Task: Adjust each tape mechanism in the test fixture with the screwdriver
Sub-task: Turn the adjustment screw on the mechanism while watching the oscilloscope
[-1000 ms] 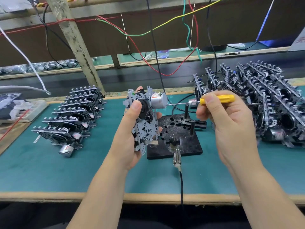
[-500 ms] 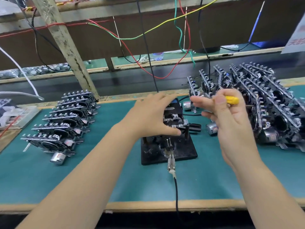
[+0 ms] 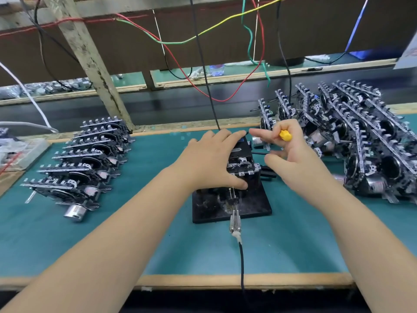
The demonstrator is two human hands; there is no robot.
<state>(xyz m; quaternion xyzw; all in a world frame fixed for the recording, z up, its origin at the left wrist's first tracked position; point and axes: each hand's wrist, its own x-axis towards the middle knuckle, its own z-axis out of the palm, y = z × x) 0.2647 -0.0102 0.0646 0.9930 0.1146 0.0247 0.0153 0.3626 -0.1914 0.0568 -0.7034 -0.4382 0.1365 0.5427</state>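
On the bench (image 3: 67, 240), one tape mechanism (image 3: 242, 164) sits in the black test fixture (image 3: 259, 206) under the left hand (image 3: 209, 161), whose fingers lie spread flat on it. The right hand (image 3: 291, 152) pinches the yellow screwdriver (image 3: 285, 135), other fingers loose. Adjustment here looks not yet begun. About seven mechanisms stand in the left row (image 3: 85, 163); the larger right pile (image 3: 361, 141) cannot be counted.
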